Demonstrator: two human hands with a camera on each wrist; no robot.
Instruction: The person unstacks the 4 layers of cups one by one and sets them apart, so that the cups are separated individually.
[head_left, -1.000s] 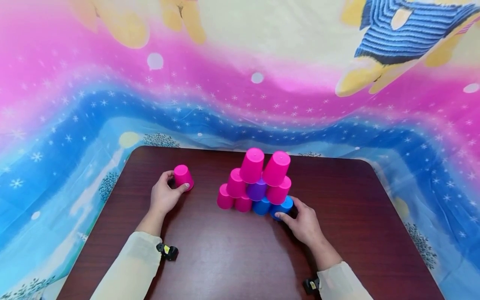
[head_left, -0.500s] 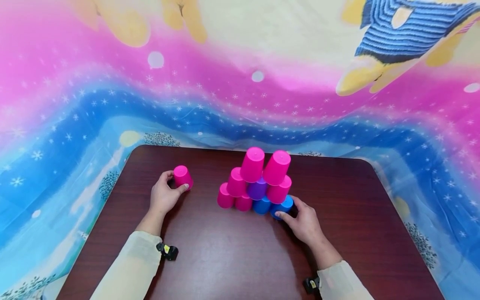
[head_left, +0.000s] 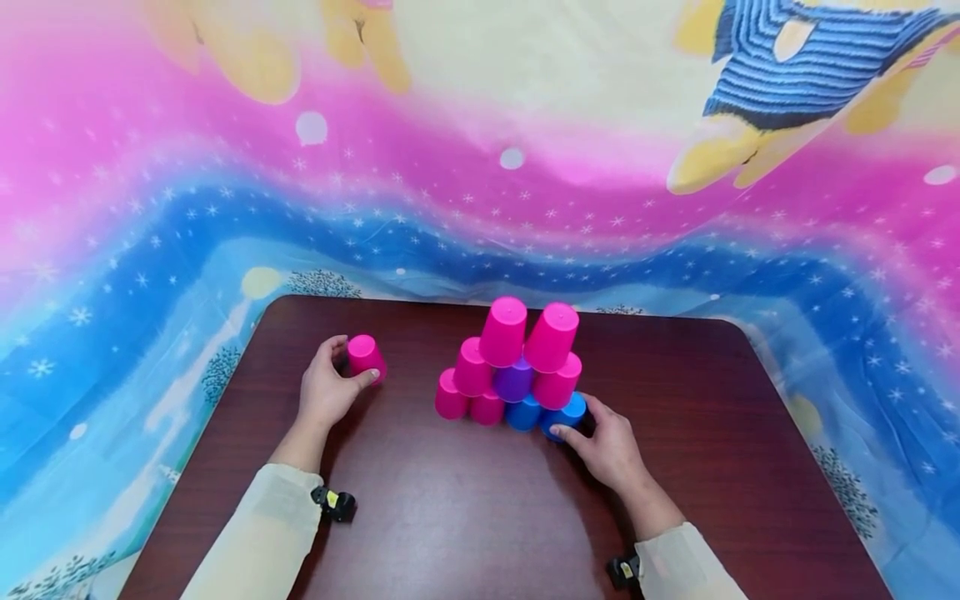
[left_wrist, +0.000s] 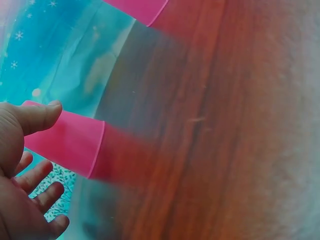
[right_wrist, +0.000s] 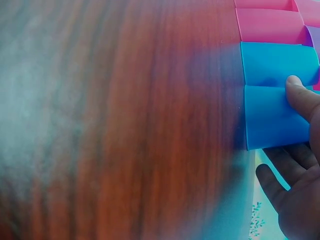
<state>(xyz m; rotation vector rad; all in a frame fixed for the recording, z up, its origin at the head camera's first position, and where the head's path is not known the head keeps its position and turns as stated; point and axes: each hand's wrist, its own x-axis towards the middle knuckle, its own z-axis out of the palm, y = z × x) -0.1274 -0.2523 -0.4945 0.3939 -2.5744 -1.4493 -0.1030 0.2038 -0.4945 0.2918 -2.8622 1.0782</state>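
Note:
My left hand [head_left: 330, 390] holds a single pink cup [head_left: 365, 357] upside down on the left of the table, thumb on its near side and fingers behind. In the left wrist view the rim of this pink cup [left_wrist: 75, 142] meets the tabletop. Right of it stands a pyramid of upturned cups. Its bottom row is pink on the left and blue on the right; above sit a pink, a purple cup [head_left: 513, 382] and another pink, topped by two pink cups [head_left: 504, 332]. My right hand [head_left: 611, 442] grips the rightmost blue cup [right_wrist: 272, 117] between thumb and fingers.
A dark brown wooden table [head_left: 450, 517] lies under everything. Behind and around it hangs a pink and blue printed cloth [head_left: 420, 192]. A small black camera [head_left: 337, 504] is strapped at the left wrist, another black camera [head_left: 622, 572] at the right.

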